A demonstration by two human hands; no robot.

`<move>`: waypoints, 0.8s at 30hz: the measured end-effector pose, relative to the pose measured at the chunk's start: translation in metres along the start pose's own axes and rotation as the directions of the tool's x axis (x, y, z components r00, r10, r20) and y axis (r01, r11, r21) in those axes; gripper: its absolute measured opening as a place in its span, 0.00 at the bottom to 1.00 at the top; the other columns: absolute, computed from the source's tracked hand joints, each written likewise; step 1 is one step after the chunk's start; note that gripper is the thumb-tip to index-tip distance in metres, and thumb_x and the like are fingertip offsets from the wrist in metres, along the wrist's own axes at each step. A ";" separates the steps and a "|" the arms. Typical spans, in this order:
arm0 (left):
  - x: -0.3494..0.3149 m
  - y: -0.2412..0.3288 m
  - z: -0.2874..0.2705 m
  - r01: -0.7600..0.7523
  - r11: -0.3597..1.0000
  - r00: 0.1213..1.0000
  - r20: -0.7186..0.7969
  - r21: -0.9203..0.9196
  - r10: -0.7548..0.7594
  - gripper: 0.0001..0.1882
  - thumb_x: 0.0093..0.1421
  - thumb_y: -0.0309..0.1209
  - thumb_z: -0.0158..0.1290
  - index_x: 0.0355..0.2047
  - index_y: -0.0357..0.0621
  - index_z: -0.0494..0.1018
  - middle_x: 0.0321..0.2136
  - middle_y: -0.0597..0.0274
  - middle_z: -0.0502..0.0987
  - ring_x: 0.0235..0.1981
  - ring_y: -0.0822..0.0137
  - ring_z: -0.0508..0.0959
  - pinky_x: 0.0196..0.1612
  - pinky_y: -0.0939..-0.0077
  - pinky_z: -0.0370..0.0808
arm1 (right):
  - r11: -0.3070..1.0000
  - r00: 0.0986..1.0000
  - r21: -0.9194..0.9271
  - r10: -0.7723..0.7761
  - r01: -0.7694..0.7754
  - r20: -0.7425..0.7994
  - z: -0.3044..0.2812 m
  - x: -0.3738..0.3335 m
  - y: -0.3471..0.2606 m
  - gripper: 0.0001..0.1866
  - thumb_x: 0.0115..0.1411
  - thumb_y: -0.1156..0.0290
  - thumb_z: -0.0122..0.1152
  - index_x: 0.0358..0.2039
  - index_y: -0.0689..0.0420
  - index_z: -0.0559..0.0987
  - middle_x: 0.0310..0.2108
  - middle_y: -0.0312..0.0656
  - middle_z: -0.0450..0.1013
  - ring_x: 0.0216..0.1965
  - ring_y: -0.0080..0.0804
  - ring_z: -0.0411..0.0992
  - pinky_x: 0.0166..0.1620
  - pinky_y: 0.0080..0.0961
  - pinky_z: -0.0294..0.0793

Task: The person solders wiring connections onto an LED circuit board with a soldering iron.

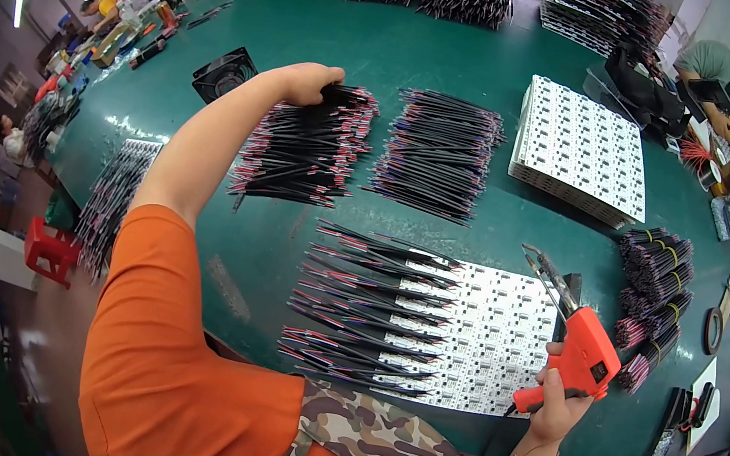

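Gripping a red soldering gun at lower right is the right hand; upper centre, the left hand touches black wires, grip unclear.

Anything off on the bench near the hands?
Mainly a pale scuffed patch on the green tabletop, left of the white circuit board; wear or residue, can't tell. Minor: some wires sit askew in the wire pile at the left hand. Nothing looks spilled.
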State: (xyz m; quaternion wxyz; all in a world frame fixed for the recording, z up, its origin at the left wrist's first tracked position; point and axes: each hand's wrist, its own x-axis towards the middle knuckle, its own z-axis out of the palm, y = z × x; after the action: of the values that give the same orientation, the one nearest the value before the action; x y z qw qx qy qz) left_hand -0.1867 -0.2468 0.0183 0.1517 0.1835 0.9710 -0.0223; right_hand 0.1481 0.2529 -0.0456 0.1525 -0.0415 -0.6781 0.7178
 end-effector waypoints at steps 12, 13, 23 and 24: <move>-0.009 -0.009 -0.018 -0.053 0.997 0.980 -0.188 0.064 0.064 0.15 0.57 0.34 0.60 0.38 0.36 0.73 0.38 0.43 0.77 0.43 0.42 0.76 0.46 0.54 0.72 | 1.000 1.000 -0.015 0.002 -0.002 0.015 0.000 -0.001 0.001 0.27 0.55 0.73 0.61 0.56 0.67 0.70 0.41 0.47 0.77 0.29 0.23 0.71 0.35 0.20 0.73; -0.011 -0.007 -0.021 -0.030 0.999 0.976 -0.215 0.044 0.039 0.15 0.57 0.35 0.60 0.38 0.37 0.73 0.37 0.43 0.78 0.42 0.42 0.76 0.45 0.54 0.72 | 1.000 1.000 -0.015 0.002 -0.002 0.014 0.000 -0.001 0.001 0.27 0.55 0.73 0.61 0.56 0.67 0.70 0.41 0.47 0.77 0.29 0.23 0.71 0.35 0.20 0.73; -0.010 -0.015 -0.015 0.036 0.996 0.997 -0.077 0.082 -0.030 0.15 0.48 0.30 0.60 0.36 0.37 0.74 0.35 0.46 0.79 0.40 0.44 0.78 0.44 0.56 0.74 | 1.000 1.000 0.004 -0.004 0.004 0.012 0.001 0.000 0.004 0.27 0.55 0.74 0.61 0.56 0.67 0.70 0.41 0.47 0.77 0.29 0.22 0.71 0.35 0.19 0.73; -0.010 -0.013 -0.016 0.084 0.991 0.995 0.037 0.102 -0.088 0.16 0.46 0.29 0.60 0.36 0.37 0.75 0.35 0.46 0.79 0.40 0.45 0.79 0.43 0.56 0.74 | 1.000 1.000 -0.001 -0.005 0.005 0.011 0.001 0.000 0.004 0.27 0.55 0.74 0.61 0.56 0.67 0.70 0.41 0.47 0.77 0.29 0.22 0.71 0.34 0.19 0.73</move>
State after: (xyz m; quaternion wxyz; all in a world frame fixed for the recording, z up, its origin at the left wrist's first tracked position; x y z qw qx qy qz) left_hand -0.1871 -0.2604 0.0367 0.1611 0.1482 0.9724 -0.0811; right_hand 0.1470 0.2518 -0.0493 0.1506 -0.0360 -0.6795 0.7172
